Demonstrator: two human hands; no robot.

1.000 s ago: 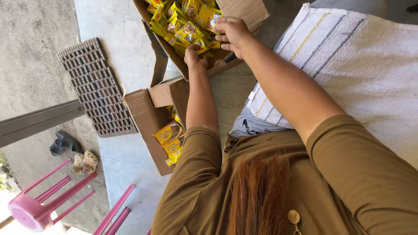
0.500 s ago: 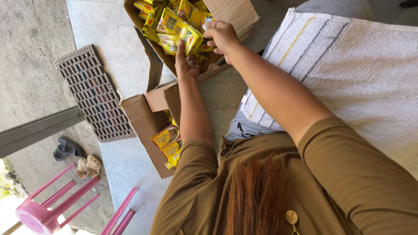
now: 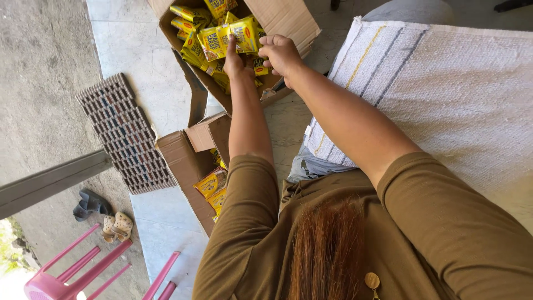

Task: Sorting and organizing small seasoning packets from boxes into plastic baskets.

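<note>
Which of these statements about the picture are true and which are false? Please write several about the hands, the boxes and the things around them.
1. The left hand touches yellow packets in the far cardboard box. True.
2. The right hand rests on the white towel. False: it is at the far box.
3. A nearer cardboard box also holds yellow packets. True.
4. The plastic stool is blue. False: it is pink.
5. The grid mat lies on the floor. True.

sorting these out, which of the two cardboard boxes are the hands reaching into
The far cardboard box, at the top of the view: the left hand and right hand are among its yellow packets. The near cardboard box is untouched.
</note>
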